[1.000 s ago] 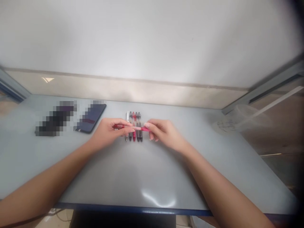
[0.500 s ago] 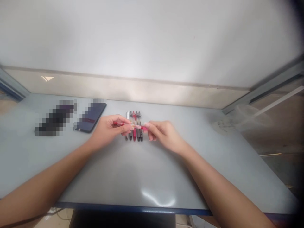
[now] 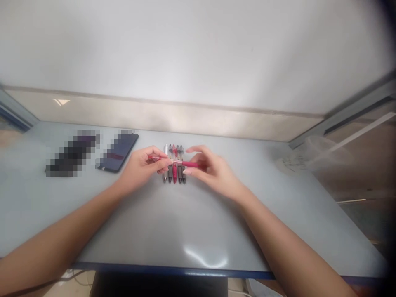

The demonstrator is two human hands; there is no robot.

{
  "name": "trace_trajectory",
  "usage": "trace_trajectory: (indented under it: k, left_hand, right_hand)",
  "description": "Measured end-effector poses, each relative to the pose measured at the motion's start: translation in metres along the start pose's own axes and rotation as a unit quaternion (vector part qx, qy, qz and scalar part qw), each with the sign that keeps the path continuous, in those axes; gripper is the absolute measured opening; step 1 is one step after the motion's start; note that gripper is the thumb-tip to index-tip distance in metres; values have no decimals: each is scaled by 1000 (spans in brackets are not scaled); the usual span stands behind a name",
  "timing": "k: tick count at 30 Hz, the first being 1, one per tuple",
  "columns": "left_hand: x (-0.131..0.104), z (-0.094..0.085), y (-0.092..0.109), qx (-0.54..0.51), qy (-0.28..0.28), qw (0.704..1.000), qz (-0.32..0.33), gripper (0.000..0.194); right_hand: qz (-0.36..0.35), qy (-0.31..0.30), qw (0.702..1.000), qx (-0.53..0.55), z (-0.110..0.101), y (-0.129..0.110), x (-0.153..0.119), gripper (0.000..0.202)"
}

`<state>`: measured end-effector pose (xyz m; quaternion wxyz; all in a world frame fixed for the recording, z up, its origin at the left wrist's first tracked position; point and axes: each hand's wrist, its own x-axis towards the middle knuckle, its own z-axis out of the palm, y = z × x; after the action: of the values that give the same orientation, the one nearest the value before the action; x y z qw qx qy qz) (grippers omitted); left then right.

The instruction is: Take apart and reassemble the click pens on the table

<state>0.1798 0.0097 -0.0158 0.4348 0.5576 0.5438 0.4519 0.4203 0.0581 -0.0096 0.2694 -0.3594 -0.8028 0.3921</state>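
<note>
A red pen (image 3: 189, 163) with a clear middle section lies level in the air, pinched between the thumb and fingers of my left hand (image 3: 144, 163). Around the pen's red grip end, my right hand (image 3: 216, 169) has its thumb and index finger spread apart. Whether its inner fingers touch the pen I cannot tell. Just below the held pen, several pens lie side by side on the table: a white one (image 3: 166, 149) at the left, a red one (image 3: 175, 176) in the middle and dark ones (image 3: 180, 177) beside it. The held pen and my fingers partly cover them.
Left of my hands lie a dark phone (image 3: 119, 154) and another dark, blurred-out object (image 3: 74, 156). A clear plastic cup (image 3: 291, 161) with a straw stands at the right end of the grey table (image 3: 148, 231). A pale wall (image 3: 198, 111) rises behind the table.
My right thumb and index finger have come off the pen's grip and spread apart, exposing more of its red barrel. My left hand keeps its pinch nearly in place.
</note>
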Motion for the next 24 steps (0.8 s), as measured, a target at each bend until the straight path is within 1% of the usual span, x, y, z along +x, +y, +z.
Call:
trace_trajectory:
  k: [2,6,9,11,12,14,16,17,19,20,21,22,23,24]
  left_hand:
    - [1,-1,1,8,3,1000,1,21]
    - [1,-3,2,14,-8,1000,-2,20]
    - [-1,-4,1,23,-16,1000,0,23]
    - [0,-5,1,25,-19,999,3,24]
    - [1,-4,1,23,-23,999,3,24]
    - [2,-2,1,3,-40,999,-5,24]
    - [3,5,0,-30,-81,996,-16,28]
    - [4,9,-1,-45,-105,993,-18,29]
    - [4,19,-3,-56,-139,989,-8,28]
    - [4,23,-4,-51,-141,989,2,28]
    - [4,26,-5,-40,-130,991,14,29]
    - [5,28,-6,-20,-108,994,25,31]
    - [5,29,-7,16,-77,996,35,35]
    - [6,29,-8,68,-43,996,43,35]
  right_hand:
    - [-13,-1,1000,-21,2,3,0,30]
    - [-22,-32,998,-44,2,4,2,34]
    - [-23,-49,998,-34,1,-1,2,35]
    - [-8,-65,998,-7,-2,-6,1,36]
    - [6,-81,997,9,-4,-7,1,37]
    - [34,-136,989,38,-8,-11,1,39]
    - [50,-194,978,53,-12,-12,1,41]
    - [52,-208,975,58,-13,-13,1,41]
    - [56,-197,976,77,-12,-12,1,37]
    - [60,-182,977,94,-10,-10,2,33]
    - [68,-167,977,113,-8,-8,2,27]
    - [78,-151,976,132,-6,-6,2,23]
    - [91,-135,975,150,-4,-3,3,24]
    - [103,-117,974,165,-3,1,4,33]
